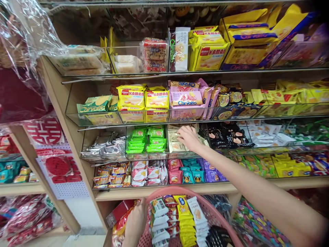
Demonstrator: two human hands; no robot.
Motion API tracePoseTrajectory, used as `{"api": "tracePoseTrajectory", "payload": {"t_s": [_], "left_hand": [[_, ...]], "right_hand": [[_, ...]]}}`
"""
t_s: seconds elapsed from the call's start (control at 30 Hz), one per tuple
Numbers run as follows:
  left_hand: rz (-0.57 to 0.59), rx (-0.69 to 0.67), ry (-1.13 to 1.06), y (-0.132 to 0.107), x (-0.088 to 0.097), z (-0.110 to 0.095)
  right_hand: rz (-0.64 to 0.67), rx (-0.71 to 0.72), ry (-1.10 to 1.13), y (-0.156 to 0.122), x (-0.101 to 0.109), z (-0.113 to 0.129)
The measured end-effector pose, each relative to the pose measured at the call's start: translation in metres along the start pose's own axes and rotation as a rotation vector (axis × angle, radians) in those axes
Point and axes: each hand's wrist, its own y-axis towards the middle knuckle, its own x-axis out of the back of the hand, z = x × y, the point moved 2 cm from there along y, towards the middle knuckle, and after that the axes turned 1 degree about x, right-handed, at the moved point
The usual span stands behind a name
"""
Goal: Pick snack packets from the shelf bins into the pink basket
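My right hand [190, 138] reaches into a clear-walled compartment on the third shelf down. Its fingers are slightly bent and a little apart, resting over cream-coloured snack packets [174, 146]; the fingertips are partly hidden, and no packet shows lifted. Low in view, my left hand [135, 221] is closed around the left rim of a pink plastic basket [177, 190]. Inside the basket, rows of wrapped snacks are lined up: white-and-green packets [158, 207], red ones, yellow packets [187, 223], white packets [198, 214] and black packets [218, 236].
Green packets [146, 139] lie left of the cream ones, black packets [227, 133] to the right. Above are yellow Kaman packs [131, 97] and pink Carvalto packs [186, 98]. Clear dividers and front panels [146, 156] edge the compartments. Plastic wrap [28, 31] hangs at upper left.
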Motion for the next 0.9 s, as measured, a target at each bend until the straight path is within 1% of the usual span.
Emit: {"api": "tracePoseTrajectory", "payload": {"t_s": [0.13,0.2,0.27,0.33,0.4,0.43,0.47,0.53,0.6,0.67,0.7,0.77,0.83,0.9], "left_hand": [[0.015,0.007,0.013,-0.002,0.004,-0.002],[0.021,0.008,0.015,-0.003,0.006,-0.004],[0.02,-0.001,0.009,-0.004,0.008,-0.005],[0.011,-0.009,0.007,-0.004,0.008,-0.005],[0.0,-0.008,0.012,-0.004,0.007,-0.005],[-0.002,-0.006,0.014,-0.004,0.007,-0.005],[-0.004,-0.006,0.016,-0.003,0.006,-0.005],[-0.007,-0.013,0.019,-0.003,0.006,-0.004],[-0.009,-0.019,0.023,-0.002,0.005,-0.004],[-0.013,-0.023,0.024,-0.001,0.004,-0.003],[-0.014,-0.026,0.023,-0.001,0.003,-0.003],[-0.024,-0.032,0.012,-0.001,0.002,-0.001],[-0.043,-0.034,-0.006,-0.002,0.001,-0.001],[-0.055,-0.039,-0.015,-0.004,0.001,-0.001]], "right_hand": [[-0.085,-0.014,0.164,-0.004,0.011,-0.002],[-0.151,-0.017,0.238,-0.009,0.022,-0.001],[-0.237,-0.027,0.32,-0.02,0.037,0.002],[-0.326,-0.09,0.45,-0.042,0.05,0.012],[-0.368,-0.241,0.652,-0.077,0.056,0.03],[-0.353,-0.348,0.781,-0.099,0.054,0.042],[-0.312,-0.466,0.94,-0.124,0.047,0.057],[-0.168,-0.695,1.25,-0.179,0.021,0.093],[-0.023,-0.871,1.473,-0.234,-0.015,0.131],[0.136,-0.989,1.612,-0.281,-0.055,0.161],[0.215,-1.016,1.648,-0.3,-0.073,0.172],[0.379,-1.047,1.654,-0.329,-0.102,0.183],[0.522,-1.016,1.58,-0.345,-0.119,0.183],[0.606,-0.942,1.429,-0.352,-0.125,0.179]]}}
